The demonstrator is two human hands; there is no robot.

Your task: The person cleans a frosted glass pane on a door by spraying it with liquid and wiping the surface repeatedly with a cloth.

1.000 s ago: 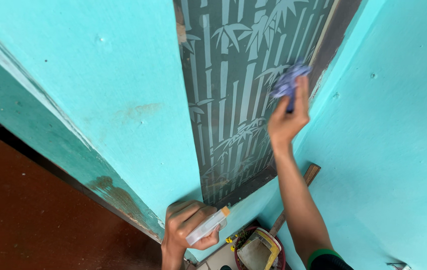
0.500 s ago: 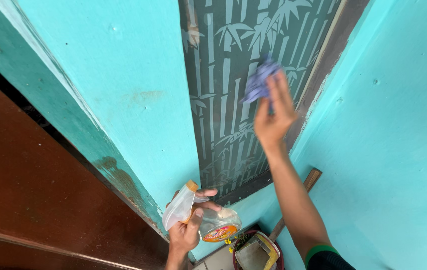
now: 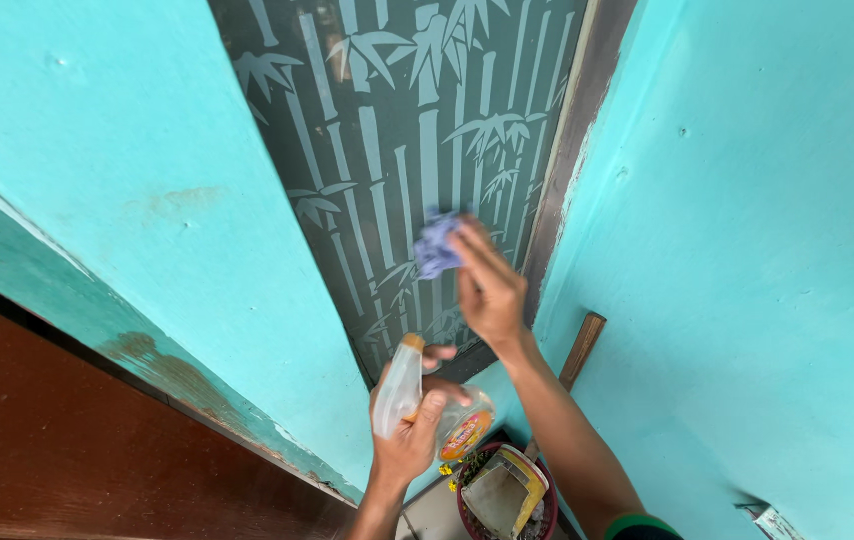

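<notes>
The right hand [image 3: 487, 290] pinches a small crumpled purple cloth [image 3: 437, 243] between its fingertips and presses it flat against a narrow pane of frosted glass [image 3: 397, 130]. The cloth sits low on the pane, near its right edge, and it looks a little blurred. The glass is dark grey-green and carries a pale bamboo pattern of stalks and leaves.

Below, the left hand [image 3: 409, 440] is closed around a clear plastic spray bottle [image 3: 427, 405]. The fingers wrap the bottle's neck and the thumb lies along the white trigger head, which has an orange tip and points upward. The bottle has a round orange label on its body. It is held just in front of the lower end of the glass, apart from the cloth.

A dark brown frame [image 3: 572, 150] runs along the right side of the glass. Bright turquoise wall [image 3: 747, 250] stands on both sides of the pane. A dark red-brown wooden panel [image 3: 57, 430] fills the lower left corner. Under the forearms sits a red round basket [image 3: 507, 495] holding a yellow-edged object, and a wooden handle [image 3: 579, 348] leans against the wall just beside it.
</notes>
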